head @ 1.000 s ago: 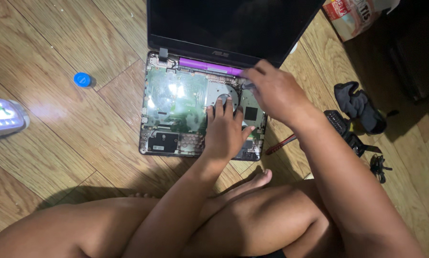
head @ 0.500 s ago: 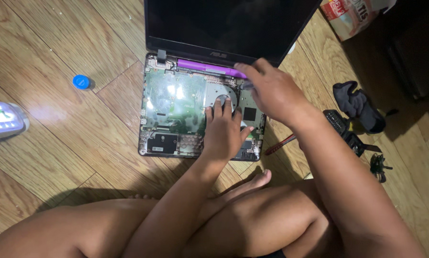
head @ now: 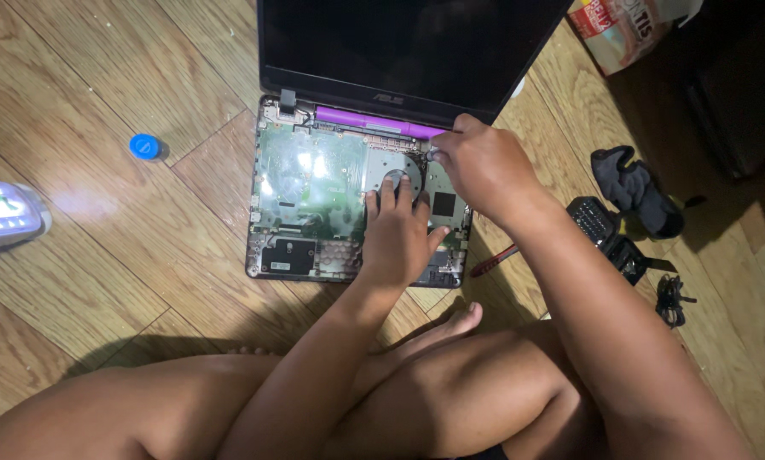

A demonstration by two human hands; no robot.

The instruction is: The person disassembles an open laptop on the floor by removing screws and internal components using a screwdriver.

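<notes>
- The opened laptop (head: 357,200) lay on the wooden floor (head: 101,111), just in front of the person's crossed legs, with its keyboard cover off and the green board (head: 310,183) bare. Its dark screen (head: 408,47) stood at 12 o'clock.
- The left hand (head: 397,230) rested flat on the base, palm down, its grip released; the fingertips (head: 384,189) touched the round silver fan (head: 397,177) and held nothing.
- The right hand (head: 480,162) was at 2 o'clock from the left one, near the purple strip (head: 374,122) by the hinge. Its fingers were curled over a small point on the board. I could not tell if the grip was pinching a part or a tool.
- To do this step well, in my judgement, the left hand should press on the frame only lightly, not on the fan blades, so the base does not slide while the right hand works slowly and straight.
- A blue cap (head: 144,146) lay at 9 o'clock, well apart from the laptop. A white lamp (head: 3,215) shone at the far left edge. Black gloves and tools (head: 625,196) lay at 3 o'clock, and a red-handled tool (head: 493,261) stuck out beside the right forearm.
- Compared with half a second ago, the right hand had moved a little lower and to the right along the hinge side; the left hand stayed on the fan, and the laptop did not shift.
</notes>
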